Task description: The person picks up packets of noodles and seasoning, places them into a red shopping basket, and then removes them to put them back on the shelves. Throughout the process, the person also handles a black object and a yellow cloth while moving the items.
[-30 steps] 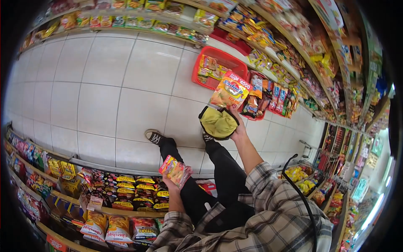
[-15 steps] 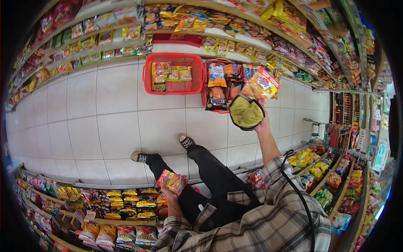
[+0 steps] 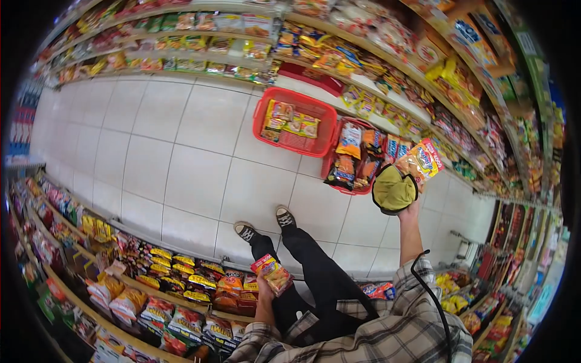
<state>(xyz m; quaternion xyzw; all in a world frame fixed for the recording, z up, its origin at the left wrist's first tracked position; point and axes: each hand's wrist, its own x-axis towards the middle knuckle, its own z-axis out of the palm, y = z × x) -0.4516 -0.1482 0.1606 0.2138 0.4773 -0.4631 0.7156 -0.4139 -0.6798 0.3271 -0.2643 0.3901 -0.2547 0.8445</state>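
My left hand (image 3: 265, 290) is closed on a red and yellow snack packet (image 3: 273, 275), held low above my leg near the lower shelf. At the right, my right hand (image 3: 410, 210) is stretched out, with a yellow-green pouch with a black rim (image 3: 394, 189) over or against it. A larger red and yellow snack packet (image 3: 420, 163) shows just beyond the pouch; the fingers are mostly hidden behind the pouch. Left of that, a red basket (image 3: 327, 172) holds several snack bags. Beside it another red basket (image 3: 260, 124) has several small yellow packets inside.
Shelves of packets (image 3: 339, 54) run along the far side of the tiled floor (image 3: 193, 163). Nearer me, a lower shelf (image 3: 139, 284) carries chip bags (image 3: 181, 323). My shoes (image 3: 245, 231) stand on the tiles. Metal racks are at the right.
The view has turned and shifted, so baskets, shelves and both hands appear farther right. Both hands keep their packets in much the same pose.
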